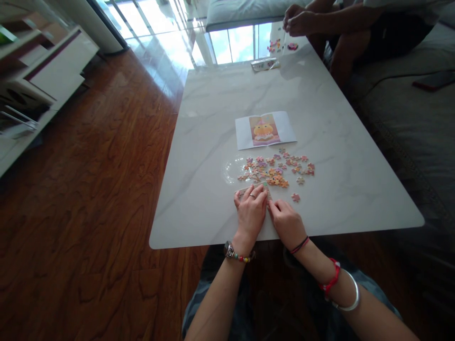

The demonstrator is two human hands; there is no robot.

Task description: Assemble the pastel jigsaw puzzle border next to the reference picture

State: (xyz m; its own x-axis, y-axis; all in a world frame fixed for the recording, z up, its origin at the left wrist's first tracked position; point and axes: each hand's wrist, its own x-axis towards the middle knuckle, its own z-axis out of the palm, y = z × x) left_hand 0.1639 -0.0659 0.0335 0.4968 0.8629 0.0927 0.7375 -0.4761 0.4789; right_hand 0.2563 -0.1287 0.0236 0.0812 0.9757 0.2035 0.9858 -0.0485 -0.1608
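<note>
My left hand (250, 210) lies flat near the front edge of the white marble table (199, 166), fingers stretched over a small joined strip of puzzle pieces (265, 186). My right hand (286, 221) rests beside it, fingers curled and pinched at the strip's right end; what they hold is hidden. Several loose pink and orange puzzle pieces (277, 170) are scattered just beyond my hands. One single piece (295, 197) lies apart to the right. A printed reference picture (265, 129) of a yellow character lies further back.
Another person's hands (296, 21) work at the table's far end beside more puzzle pieces (275, 46) and a small packet (265, 64). A grey sofa (419, 118) runs along the right. A white shelf unit (39, 71) stands on the wooden floor at left.
</note>
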